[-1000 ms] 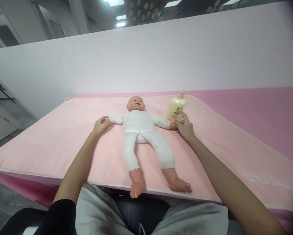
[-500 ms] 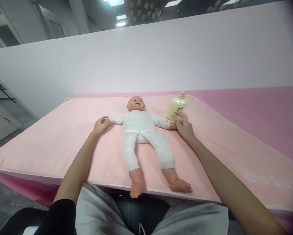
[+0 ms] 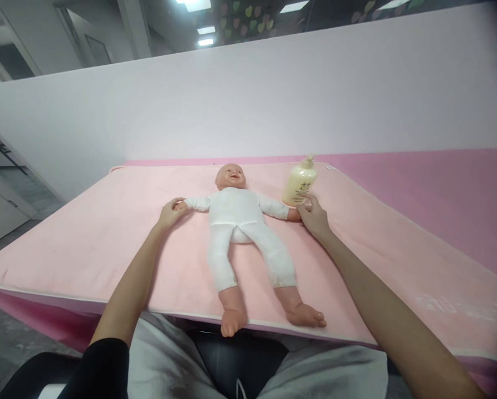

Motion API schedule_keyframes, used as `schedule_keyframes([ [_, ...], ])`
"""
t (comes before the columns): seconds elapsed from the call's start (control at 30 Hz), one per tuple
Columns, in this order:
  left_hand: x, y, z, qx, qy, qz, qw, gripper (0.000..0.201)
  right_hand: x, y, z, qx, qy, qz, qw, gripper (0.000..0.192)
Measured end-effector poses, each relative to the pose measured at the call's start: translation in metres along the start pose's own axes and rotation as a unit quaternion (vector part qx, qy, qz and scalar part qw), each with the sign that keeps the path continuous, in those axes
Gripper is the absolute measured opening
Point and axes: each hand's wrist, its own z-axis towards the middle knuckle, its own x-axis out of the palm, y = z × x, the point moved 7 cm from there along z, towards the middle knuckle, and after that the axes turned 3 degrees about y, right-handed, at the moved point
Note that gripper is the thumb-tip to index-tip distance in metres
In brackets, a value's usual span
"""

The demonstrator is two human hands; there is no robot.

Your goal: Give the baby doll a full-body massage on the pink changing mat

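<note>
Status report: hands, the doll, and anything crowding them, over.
Left hand grips the doll at one wrist; right hand grips the other. Doll on its back on the pink pad. Lotion bottle touching right fingers.

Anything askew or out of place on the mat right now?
Only one thing: the doll's feet overhang the near edge of the pink mat. The lotion bottle stands upright, nothing spilled.

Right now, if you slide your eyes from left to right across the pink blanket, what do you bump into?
Left hand → doll → bottle → right hand, which sits just in front of the bottle, so those two nearly share a spot.
</note>
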Motion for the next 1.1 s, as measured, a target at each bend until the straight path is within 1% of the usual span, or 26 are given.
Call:
schedule_keyframes([
  [0.13,-0.001,-0.002,-0.001,-0.002,-0.001,-0.004,1.0,0.05,0.002,0.0,0.0,0.023,0.019,-0.004,1.0,0.04],
  [0.3,-0.002,-0.001,-0.001,-0.008,-0.006,0.008,1.0,0.05,0.001,0.004,-0.002,0.01,0.006,0.007,1.0,0.053],
  [0.37,-0.001,-0.001,-0.001,-0.004,-0.003,0.01,1.0,0.05,0.002,0.003,-0.002,0.018,0.014,0.012,1.0,0.051],
  [0.47,0.0,-0.002,-0.002,0.007,0.003,0.011,1.0,0.05,0.003,0.001,0.0,0.02,0.023,-0.008,0.999,0.044],
  [0.53,0.0,-0.001,-0.002,0.006,0.002,0.011,1.0,0.049,0.004,0.002,0.002,-0.007,0.012,-0.032,0.999,0.042],
  [0.63,0.0,0.0,-0.002,-0.003,0.002,0.006,1.0,0.049,0.005,0.01,0.002,-0.092,-0.017,-0.09,0.991,0.044],
  [0.7,0.0,-0.001,-0.003,-0.001,0.002,0.008,1.0,0.049,0.009,0.014,0.0,-0.133,-0.02,-0.135,0.982,0.045],
  [0.8,0.0,-0.004,-0.003,0.006,0.003,0.013,1.0,0.05,0.013,0.017,-0.003,-0.154,-0.018,-0.173,0.973,0.045],
  [0.97,0.0,-0.006,-0.005,0.001,0.005,0.019,1.0,0.052,0.012,0.021,-0.007,-0.189,-0.041,-0.199,0.961,0.043],
  [1.1,0.0,-0.005,-0.004,-0.003,0.005,0.033,0.999,0.054,0.014,0.018,-0.004,-0.185,-0.03,-0.223,0.957,0.041],
])
